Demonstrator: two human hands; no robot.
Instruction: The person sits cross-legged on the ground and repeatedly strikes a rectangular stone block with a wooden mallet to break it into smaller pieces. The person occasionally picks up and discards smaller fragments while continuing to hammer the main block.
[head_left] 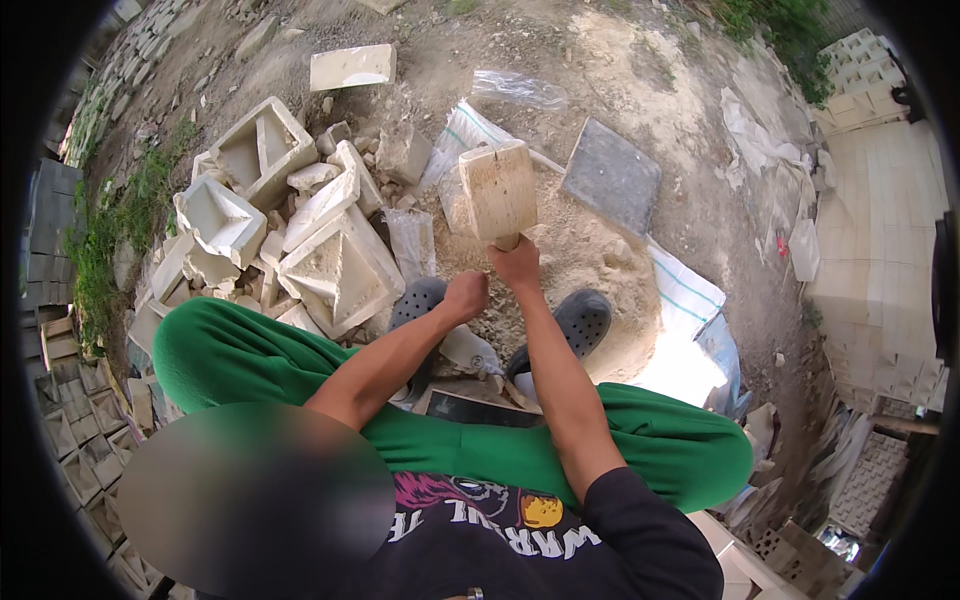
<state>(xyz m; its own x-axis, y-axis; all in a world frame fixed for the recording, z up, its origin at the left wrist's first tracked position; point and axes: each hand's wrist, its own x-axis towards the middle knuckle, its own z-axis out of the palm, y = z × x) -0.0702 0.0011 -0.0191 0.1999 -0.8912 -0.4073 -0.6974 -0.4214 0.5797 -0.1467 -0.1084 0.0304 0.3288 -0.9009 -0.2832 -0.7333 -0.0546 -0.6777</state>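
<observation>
My right hand [515,263] is wrapped round the short handle of a wooden mallet [500,190], whose thick, pale block head is raised in front of me. Close by on the left, my left hand [466,296] is closed in a fist; whatever it may hold is hidden. Under both hands lies a heap of crushed, sandy beige rubble [590,265], spread over a white woven sack [690,285] with blue-green stripes. The mallet head hangs above the far part of this heap.
Broken cream blocks with hollow frames [340,270] pile up at the left. A flat grey slab [612,178] lies beyond the rubble on the right. My feet in grey clogs [582,322] flank the heap. Farther off are a pale block [352,67] and clear plastic [518,90].
</observation>
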